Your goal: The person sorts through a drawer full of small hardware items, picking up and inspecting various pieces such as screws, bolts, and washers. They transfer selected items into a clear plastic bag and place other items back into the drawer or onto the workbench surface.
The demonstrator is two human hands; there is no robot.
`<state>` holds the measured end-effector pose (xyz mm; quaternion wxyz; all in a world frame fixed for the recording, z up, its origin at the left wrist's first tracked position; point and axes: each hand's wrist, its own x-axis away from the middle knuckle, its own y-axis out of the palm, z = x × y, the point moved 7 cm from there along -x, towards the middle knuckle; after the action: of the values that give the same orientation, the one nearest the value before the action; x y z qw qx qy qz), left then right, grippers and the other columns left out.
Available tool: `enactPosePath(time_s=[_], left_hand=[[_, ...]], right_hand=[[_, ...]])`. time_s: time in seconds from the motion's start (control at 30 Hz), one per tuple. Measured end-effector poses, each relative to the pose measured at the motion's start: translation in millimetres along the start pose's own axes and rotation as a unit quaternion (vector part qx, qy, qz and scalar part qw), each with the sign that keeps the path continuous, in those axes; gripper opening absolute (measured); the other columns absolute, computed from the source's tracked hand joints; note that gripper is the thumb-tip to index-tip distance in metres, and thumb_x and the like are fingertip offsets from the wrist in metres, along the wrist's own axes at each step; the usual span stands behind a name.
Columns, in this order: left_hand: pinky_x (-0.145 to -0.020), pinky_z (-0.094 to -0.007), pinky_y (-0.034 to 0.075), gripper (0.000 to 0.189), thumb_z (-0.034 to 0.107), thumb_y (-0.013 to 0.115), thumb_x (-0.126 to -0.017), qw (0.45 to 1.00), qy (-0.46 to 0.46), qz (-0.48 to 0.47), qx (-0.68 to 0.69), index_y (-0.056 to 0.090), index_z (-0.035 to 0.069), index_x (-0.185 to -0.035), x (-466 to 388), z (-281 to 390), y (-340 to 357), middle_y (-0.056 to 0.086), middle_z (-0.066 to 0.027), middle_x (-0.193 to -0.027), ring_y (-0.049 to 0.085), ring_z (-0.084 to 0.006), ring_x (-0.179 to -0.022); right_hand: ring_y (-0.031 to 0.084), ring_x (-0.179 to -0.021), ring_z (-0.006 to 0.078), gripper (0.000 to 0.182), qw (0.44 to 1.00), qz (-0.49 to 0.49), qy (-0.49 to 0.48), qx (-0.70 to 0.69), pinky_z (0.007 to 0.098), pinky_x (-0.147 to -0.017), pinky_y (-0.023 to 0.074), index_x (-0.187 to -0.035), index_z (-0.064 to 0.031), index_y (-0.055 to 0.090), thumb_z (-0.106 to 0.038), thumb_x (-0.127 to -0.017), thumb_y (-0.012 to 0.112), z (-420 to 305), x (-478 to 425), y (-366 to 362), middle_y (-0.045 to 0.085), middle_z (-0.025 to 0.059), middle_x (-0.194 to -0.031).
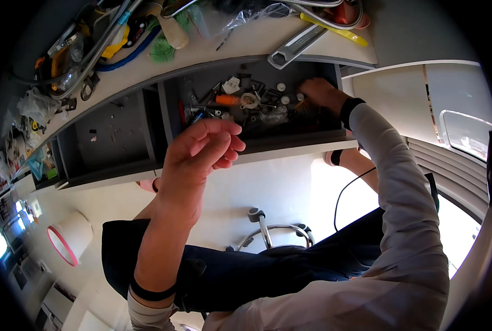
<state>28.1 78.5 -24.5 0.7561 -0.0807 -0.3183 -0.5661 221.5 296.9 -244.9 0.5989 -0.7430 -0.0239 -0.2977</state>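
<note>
My right hand (318, 92) reaches into the right end of an open grey drawer (246, 151). Its fingertips are hidden in shadow, so whether they grip anything is unclear. Beside it lie small white plastic caps (284, 100), a crumpled clear plastic bag (275, 115) and dark hardware pieces. Further left in that section are an orange handle (228, 99), a clear ring-shaped piece (250, 100) and a white plastic piece (231, 85). My left hand (202, 145) hovers over the drawer's front edge, fingers loosely curled, with nothing visible in it.
A large adjustable wrench (297, 44) overhangs the desk edge above the drawer. Braided hoses (117, 31), a blue hose (132, 60) and a yellow strip (337, 29) crowd the desktop. The left drawer section (109, 155) holds small bits. Below stand a chair base (266, 233) and a bin (78, 233).
</note>
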Motion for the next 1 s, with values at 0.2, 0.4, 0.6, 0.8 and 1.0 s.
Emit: enactPosePath(time_s=[0.2, 0.4, 0.6, 0.8, 1.0], left_hand=[[-0.073, -0.0225, 0.037, 0.023, 0.019, 0.053, -0.086, 1.0, -0.009, 0.001, -0.008, 0.058, 0.004, -0.102, -1.7, -3.1, -0.3, 0.058, -0.0046, -0.086, 0.05, -0.0092, -0.077], [-0.073, -0.0222, 0.037, 0.023, 0.02, 0.053, -0.086, 1.0, -0.012, -0.005, -0.01, 0.058, 0.004, -0.102, -3.8, -3.6, 2.7, 0.058, -0.0045, -0.085, 0.049, -0.009, -0.077], [-0.073, -0.022, 0.037, 0.022, 0.02, 0.053, -0.086, 1.0, -0.005, -0.004, -0.008, 0.059, 0.004, -0.101, -3.8, -5.3, 2.9, 0.058, -0.0045, -0.085, 0.049, -0.0088, -0.077], [-0.072, -0.0222, 0.037, 0.022, 0.02, 0.053, -0.086, 1.0, -0.007, -0.001, -0.014, 0.059, 0.005, -0.1, -1.4, 0.6, 0.4, 0.058, -0.0044, -0.084, 0.049, -0.0093, -0.076], [-0.072, -0.022, 0.037, 0.022, 0.02, 0.053, -0.085, 1.0, 0.019, -0.004, -0.01, 0.059, 0.005, -0.1, 2.8, 6.5, 2.5, 0.058, -0.0043, -0.083, 0.05, -0.0094, -0.076]], right_hand=[[0.059, -0.087, 0.0334, 0.027, 0.964, -0.02, 0.147, -0.221, 0.0419, -0.075, 0.0473, -0.088, -0.0072, 0.061, -0.023, -0.067, 0.069, 21.2, -9.6, -16.3, 0.06, 0.0166, -0.091], [0.059, -0.09, 0.0334, 0.039, 0.975, -0.035, 0.198, -0.098, 0.0406, -0.077, 0.049, -0.089, -0.0046, 0.061, -0.019, -0.056, 0.077, 18.5, 3.9, -26.3, 0.06, 0.0173, -0.094], [0.059, -0.091, 0.0341, 0.049, 0.981, -0.095, 0.163, -0.039, 0.0409, -0.076, 0.05, -0.093, -0.0038, 0.06, -0.018, -0.05, 0.079, 2.8, 7.6, -1.2, 0.06, 0.0168, -0.097], [0.058, -0.092, 0.0346, 0.043, 0.982, -0.069, 0.165, -0.068, 0.042, -0.076, 0.0492, -0.092, -0.0045, 0.06, -0.011, -0.052, 0.074, 6.7, 2.9, 3.6, 0.059, 0.0187, -0.1], [0.057, -0.095, 0.0348, 0.039, 0.968, -0.063, 0.206, -0.131, 0.0409, -0.08, 0.0479, -0.093, -0.0042, 0.058, -0.013, -0.058, 0.073, 24.2, 7.9, 28.0, 0.059, 0.0197, -0.099]])
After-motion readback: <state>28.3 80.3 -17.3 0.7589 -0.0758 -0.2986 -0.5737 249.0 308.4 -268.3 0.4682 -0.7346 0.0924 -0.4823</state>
